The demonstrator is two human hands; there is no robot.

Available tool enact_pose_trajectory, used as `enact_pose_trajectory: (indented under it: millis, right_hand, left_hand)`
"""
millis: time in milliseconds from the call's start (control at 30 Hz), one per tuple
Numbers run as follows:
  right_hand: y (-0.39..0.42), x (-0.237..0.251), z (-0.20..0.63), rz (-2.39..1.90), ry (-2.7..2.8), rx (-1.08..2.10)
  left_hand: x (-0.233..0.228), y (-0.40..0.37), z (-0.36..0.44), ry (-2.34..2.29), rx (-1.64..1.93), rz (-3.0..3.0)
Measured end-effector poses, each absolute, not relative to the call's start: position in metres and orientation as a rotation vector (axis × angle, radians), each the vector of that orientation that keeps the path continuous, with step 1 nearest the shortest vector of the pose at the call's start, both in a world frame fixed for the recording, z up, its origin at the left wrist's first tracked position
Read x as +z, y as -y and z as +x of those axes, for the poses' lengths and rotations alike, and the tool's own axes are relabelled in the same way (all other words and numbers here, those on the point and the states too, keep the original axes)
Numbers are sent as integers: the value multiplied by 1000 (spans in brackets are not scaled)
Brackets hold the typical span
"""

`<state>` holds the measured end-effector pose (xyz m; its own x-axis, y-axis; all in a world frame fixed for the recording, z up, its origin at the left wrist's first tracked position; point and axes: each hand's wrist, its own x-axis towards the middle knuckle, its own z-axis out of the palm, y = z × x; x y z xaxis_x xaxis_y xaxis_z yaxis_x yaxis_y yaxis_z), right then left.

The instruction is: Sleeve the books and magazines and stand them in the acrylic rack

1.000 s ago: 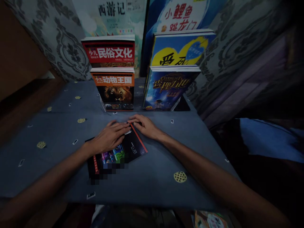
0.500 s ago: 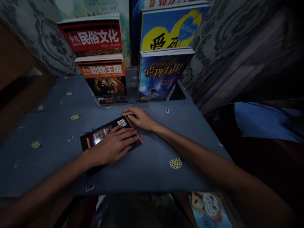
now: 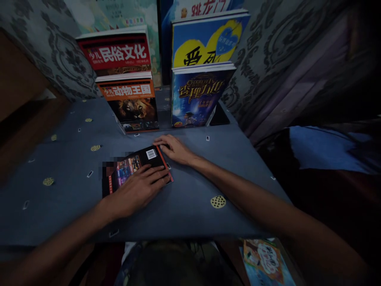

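A black book [image 3: 149, 163] with red edging lies at a slant on the blue-grey tablecloth, back cover up, showing a white barcode and small colour pictures. My left hand [image 3: 142, 186] rests flat across its near half, fingers stretched out, hiding part of the cover. At the book's far right corner, my right hand [image 3: 174, 149] touches the edge with its fingertips, thumb and fingers extended. Neither hand is wrapped round the book.
Behind the hands stand an orange book with a lion [image 3: 133, 105], a red book [image 3: 122, 51], a dark blue book [image 3: 196, 95] and a blue-yellow book [image 3: 208, 39]. Another book [image 3: 264, 260] sits below the table edge. A patterned tablecloth [image 3: 74, 198] covers the table.
The black book has turned slightly, its right edge shifting left. My left hand has slid a little left and toward me, uncovering more of the pictures. My right hand is nearly unmoved.
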<state>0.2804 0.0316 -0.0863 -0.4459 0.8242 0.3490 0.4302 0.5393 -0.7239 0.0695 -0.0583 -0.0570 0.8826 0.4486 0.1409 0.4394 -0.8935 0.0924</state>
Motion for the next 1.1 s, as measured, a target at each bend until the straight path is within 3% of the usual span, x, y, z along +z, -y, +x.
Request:
enact_pose_trajectory:
  millis: [467,1100]
  right_hand:
    - [11,-86,293,-924,2153,684]
    - [44,-74,311,-847,1907,1140]
  left_hand:
    - [-61,73,80,-833,486,3176]
    - [-55,73,84,-822,528,3147]
